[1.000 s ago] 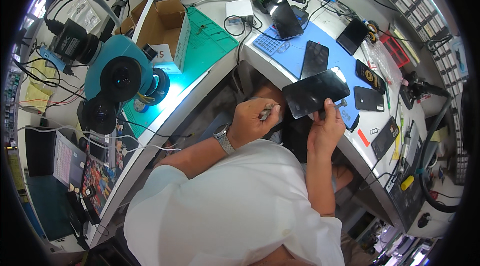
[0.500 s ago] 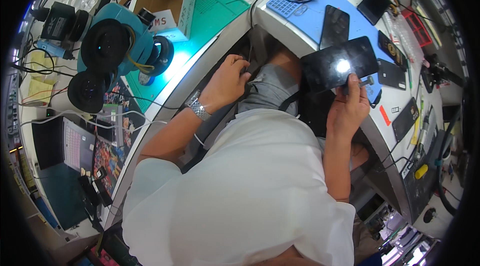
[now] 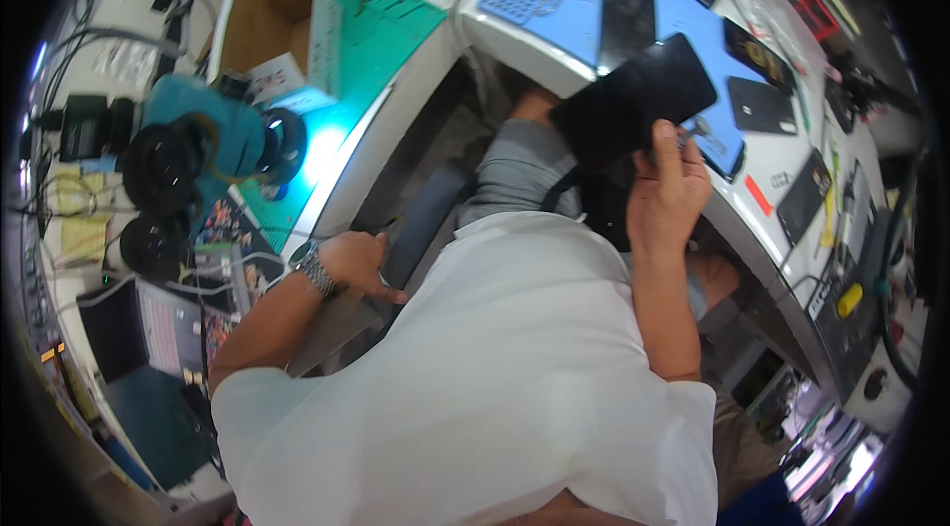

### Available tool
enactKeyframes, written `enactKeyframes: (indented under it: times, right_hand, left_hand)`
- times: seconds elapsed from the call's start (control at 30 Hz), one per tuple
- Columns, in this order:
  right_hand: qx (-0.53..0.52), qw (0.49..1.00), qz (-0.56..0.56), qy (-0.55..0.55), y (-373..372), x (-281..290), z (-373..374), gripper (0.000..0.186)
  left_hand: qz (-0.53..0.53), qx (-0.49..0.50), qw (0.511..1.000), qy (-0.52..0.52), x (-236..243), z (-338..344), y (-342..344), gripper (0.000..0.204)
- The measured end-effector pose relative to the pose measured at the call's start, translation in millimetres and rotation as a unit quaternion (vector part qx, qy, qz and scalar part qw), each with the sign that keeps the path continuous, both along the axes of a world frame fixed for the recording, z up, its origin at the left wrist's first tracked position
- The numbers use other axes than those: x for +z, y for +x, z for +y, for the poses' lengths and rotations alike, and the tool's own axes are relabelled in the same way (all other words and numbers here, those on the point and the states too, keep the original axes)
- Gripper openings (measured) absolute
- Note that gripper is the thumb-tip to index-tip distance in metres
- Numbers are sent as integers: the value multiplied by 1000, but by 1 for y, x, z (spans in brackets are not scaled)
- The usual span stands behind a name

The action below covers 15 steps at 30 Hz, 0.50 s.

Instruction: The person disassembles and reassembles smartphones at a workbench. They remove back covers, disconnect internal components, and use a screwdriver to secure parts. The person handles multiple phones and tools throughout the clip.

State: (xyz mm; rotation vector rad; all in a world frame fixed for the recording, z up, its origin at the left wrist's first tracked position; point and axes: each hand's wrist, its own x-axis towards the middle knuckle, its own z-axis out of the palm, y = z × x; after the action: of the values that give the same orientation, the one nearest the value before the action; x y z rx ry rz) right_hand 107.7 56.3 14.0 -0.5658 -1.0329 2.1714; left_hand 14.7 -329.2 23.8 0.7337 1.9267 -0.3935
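Bench work with a black phone-like panel (image 3: 633,100), viewed from above. The right hand (image 3: 673,185) pinches the panel by its near edge, thumb on the dark face, holding it raised and tilted in front of the blue mat (image 3: 683,16) on the counter (image 3: 732,191). Compared with the preceding views, the left hand (image 3: 351,264) has withdrawn from near the panel to the person's left side, beside a grey armrest (image 3: 426,219); the panel is therefore supported by the right hand alone. The left thumb stands apart from the fingers; whether the palm contains anything cannot be told. Containers: a cardboard box (image 3: 327,41), its top open, stands on the green mat (image 3: 391,16); its brown interior shows no distinguishable contents. At far right, a red tray (image 3: 804,3) is too small to read for contents.
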Motion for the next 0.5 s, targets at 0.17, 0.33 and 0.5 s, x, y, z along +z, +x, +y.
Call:
enactKeyframes:
  times: [0.17, 0.33, 0.5]
  right_hand:
    - [3, 1000, 3, 16, -1, 0, -2, 9]
    - [8, 999, 0, 35, -2, 0, -5, 8]
    - [-12, 999, -3, 43, -3, 0, -4, 6]
  left_hand:
    - [-61, 14, 997, -37, 14, -28, 2, 53]
    - [-6, 307, 926, 221, 59, -2, -29, 35]
    - [42, 383, 842, 378, 67, 37, -25, 33]
